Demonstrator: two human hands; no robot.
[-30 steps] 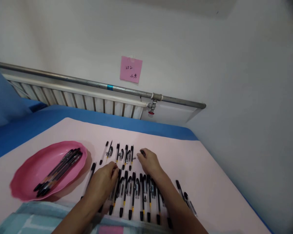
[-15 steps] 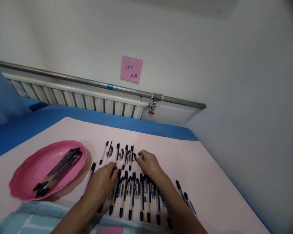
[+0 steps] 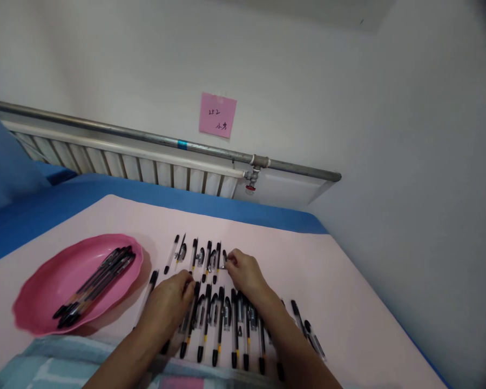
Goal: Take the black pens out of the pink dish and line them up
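Note:
My right hand pinches a small black pen cap beside the upper row of pens, with a small shiny piece by its fingertips. In that row stand black-and-clear pen barrels with black clip caps and thin refills between them. My left hand rests curled at the near end of the upper row, its fingers closed; what they hold, if anything, is hidden. Below both hands lies a nearer row of pen barrels with caps set between them. My right forearm covers part of this row.
On the left stands a pink oval dish with several assembled pens in it. A loose pen lies beside my left wrist. More pen parts lie to the right. A radiator and pipe run along the wall behind the pink tabletop.
The cap in my right hand has turned more upright and now lies closer beside the last barrel of the upper row. My left hand has stayed in place.

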